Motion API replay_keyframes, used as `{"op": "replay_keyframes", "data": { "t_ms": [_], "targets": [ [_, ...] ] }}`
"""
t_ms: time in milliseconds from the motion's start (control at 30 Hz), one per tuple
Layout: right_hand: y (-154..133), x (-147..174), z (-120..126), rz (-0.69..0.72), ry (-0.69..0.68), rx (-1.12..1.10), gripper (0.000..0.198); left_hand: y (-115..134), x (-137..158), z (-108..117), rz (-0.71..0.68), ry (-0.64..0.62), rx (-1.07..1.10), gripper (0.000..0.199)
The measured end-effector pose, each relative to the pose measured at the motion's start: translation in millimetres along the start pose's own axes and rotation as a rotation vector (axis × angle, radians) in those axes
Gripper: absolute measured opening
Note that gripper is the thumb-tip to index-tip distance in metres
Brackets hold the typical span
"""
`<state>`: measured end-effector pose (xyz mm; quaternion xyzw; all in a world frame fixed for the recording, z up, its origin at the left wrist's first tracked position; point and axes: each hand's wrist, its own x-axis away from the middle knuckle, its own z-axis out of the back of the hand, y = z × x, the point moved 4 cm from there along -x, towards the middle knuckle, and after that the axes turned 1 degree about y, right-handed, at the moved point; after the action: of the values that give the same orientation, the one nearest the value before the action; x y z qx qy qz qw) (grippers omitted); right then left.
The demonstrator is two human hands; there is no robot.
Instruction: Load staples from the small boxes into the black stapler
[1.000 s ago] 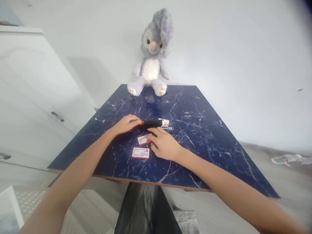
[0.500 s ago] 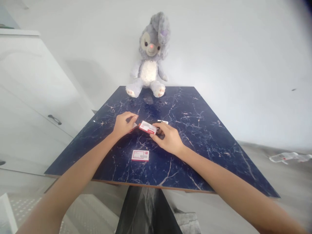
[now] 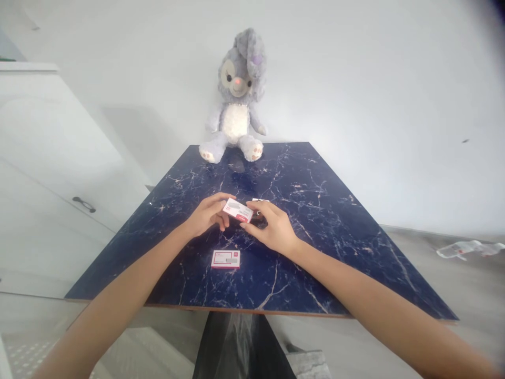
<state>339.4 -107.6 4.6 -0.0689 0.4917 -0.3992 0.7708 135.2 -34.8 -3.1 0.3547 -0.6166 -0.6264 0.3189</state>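
My right hand (image 3: 273,225) grips the right end of a small white and red cardboard box (image 3: 237,209) between thumb and fingers, a little above the table. At the box's left end, my left hand (image 3: 209,213) is closed on it, with the index finger along the far edge and the other fingers curled below. A second white box with red edges (image 3: 225,259) lies flat nearer to me. Behind my right fingers a white item (image 3: 261,200) with dark parts shows only partly, so I cannot tell what it is.
The dark blue marble-patterned table (image 3: 315,210) narrows toward the wall. A grey plush rabbit (image 3: 236,121) sits at its far edge. On the left stands a white cabinet (image 3: 47,173); clear plastic packaging (image 3: 469,249) lies on the floor at right.
My left hand has moved right, from beside the box's open-looking end onto the box. The box has shifted slightly left, and the whole view has moved a little.
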Motion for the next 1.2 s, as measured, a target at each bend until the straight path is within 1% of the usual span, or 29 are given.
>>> {"op": "replay_keyframes", "data": {
  "t_ms": [133, 200, 300, 400, 533, 633, 733, 800, 900, 1000, 1067, 1200],
  "targets": [
    [6.8, 0.4, -0.4, -0.062, -0.012, -0.111, 0.044, 0.8, -1.9, 11.0, 0.02, 0.107, 0.014, 0.038],
    [9.5, -0.2, 0.4, -0.084, -0.012, -0.147, 0.044, 1.3, -2.7, 12.6, 0.02, 0.151, 0.025, 0.039],
    [10.7, -1.9, 1.2, -0.096, -0.017, -0.205, 0.044, 2.9, -4.0, 12.3, 0.005, 0.178, 0.051, 0.042],
    [8.8, -3.7, 3.0, -0.091, 0.025, -0.25, 0.04, 4.4, -4.8, 15.4, -0.007, 0.214, 0.077, 0.043],
    [5.4, -5.6, 7.5, -0.085, 0.088, -0.236, 0.035, 5.0, -5.4, 22.4, -0.023, 0.261, 0.101, 0.04],
    [4.8, -7.4, 10.9, -0.05, 0.093, -0.164, 0.033, 4.2, -5.9, 23.9, -0.023, 0.274, 0.124, 0.035],
    [4.2, -8.9, 10.9, 0.041, 0.058, -0.034, 0.027, 2.8, -5.5, 22.1, -0.006, 0.289, 0.131, 0.032],
    [3.9, -8.8, 9.0, 0.078, 0.031, 0.05, 0.024, 2.9, -4.7, 18.8, -0.011, 0.272, 0.117, 0.03],
    [2.1, -8.0, 6.3, 0.054, 0.009, 0.15, 0.023, 6.5, -2.4, 12.5, -0.075, 0.224, -0.036, 0.03],
    [-4.9, -7.6, 5.7, 0.015, -0.003, 0.245, 0.023, 12.1, 1.0, 7.6, -0.179, 0.227, -0.242, 0.029],
    [-11.2, -7.7, 6.0, 0.016, -0.013, 0.314, 0.025, 14.3, 2.9, 6.0, -0.223, 0.246, -0.293, 0.028],
    [-17.5, -7.7, 5.5, 0.049, -0.048, 0.416, 0.023, 13.7, 4.0, 5.8, -0.247, 0.258, -0.3, 0.025]
  ]
}}
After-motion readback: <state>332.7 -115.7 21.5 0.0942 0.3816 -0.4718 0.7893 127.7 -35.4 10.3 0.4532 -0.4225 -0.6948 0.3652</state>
